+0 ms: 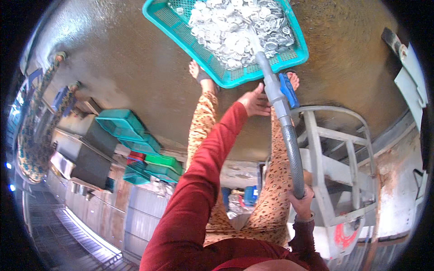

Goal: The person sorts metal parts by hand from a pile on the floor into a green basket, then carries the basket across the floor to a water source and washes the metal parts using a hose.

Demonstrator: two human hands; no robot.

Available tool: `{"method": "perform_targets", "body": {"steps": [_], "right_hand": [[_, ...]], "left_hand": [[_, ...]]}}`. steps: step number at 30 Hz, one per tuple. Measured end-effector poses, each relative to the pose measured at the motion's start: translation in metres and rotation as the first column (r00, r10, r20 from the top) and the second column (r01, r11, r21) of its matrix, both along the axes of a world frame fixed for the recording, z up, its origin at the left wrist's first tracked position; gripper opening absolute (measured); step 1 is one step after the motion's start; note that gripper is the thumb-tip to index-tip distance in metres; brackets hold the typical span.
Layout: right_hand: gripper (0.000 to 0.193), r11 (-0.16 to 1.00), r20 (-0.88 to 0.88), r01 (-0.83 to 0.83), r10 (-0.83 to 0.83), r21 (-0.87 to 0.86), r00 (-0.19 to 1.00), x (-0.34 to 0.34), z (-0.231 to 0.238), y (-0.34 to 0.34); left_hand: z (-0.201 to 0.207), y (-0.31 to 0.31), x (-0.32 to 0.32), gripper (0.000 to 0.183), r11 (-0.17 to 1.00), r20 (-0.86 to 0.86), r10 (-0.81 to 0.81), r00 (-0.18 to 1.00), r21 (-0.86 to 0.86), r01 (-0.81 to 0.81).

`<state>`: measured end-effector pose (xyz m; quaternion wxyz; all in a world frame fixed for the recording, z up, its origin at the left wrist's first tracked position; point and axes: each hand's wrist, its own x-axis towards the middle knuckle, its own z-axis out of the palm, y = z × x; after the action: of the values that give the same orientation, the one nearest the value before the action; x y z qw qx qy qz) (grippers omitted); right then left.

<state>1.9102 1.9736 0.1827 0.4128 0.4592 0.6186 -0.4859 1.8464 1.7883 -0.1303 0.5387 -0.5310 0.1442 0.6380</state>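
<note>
My right hand is wrapped round a grey ribbed hose. The hose runs up into a grey pipe fitted with a blue valve lever. My left hand is beside the pipe, fingers stretched out and apart; whether the fingertips touch it is unclear. Ahead of my feet sits a teal plastic basket with mesh walls. A heap of small, whitish and silvery round pieces fills much of it. The pipe's far end points over this heap, with a pale, blurred streak in front of it.
Wet brown floor surrounds the basket. A worn, pale metal frame stands close on my right. Teal crates and a green crate are at the left. Another person's patterned trouser legs show at the far left.
</note>
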Motion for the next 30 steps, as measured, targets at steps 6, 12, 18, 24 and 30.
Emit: {"method": "perform_targets", "body": {"steps": [6,12,18,24,30], "right_hand": [[0.021,0.996,-0.002,-0.039,0.039,-0.079,0.999,-0.017,-0.005,0.025],[0.024,0.972,-0.006,-0.22,0.22,-0.084,0.975,-0.032,0.014,0.039],[0.029,0.96,-0.029,-0.216,0.214,-0.181,0.976,-0.044,0.043,0.067],[0.044,0.93,0.004,-0.277,0.286,-0.241,0.958,-0.016,0.044,0.055],[0.04,0.943,-0.019,-0.204,0.206,-0.263,0.978,0.002,0.043,0.058]], "left_hand": [[-0.07,0.031,-0.031,0.047,0.767,0.019,0.587,0.809,-0.334,-0.548],[0.004,0.045,-0.047,0.038,0.634,-0.322,0.48,0.816,-0.515,-0.577],[0.016,0.035,-0.062,0.035,0.487,-0.644,-0.342,0.685,-0.745,-0.457],[-0.148,-0.044,-0.019,0.037,0.599,-0.674,-0.35,0.65,-0.695,-0.398],[-0.099,0.015,-0.048,0.039,0.798,-0.239,-0.032,0.971,-0.591,-0.119]]}}
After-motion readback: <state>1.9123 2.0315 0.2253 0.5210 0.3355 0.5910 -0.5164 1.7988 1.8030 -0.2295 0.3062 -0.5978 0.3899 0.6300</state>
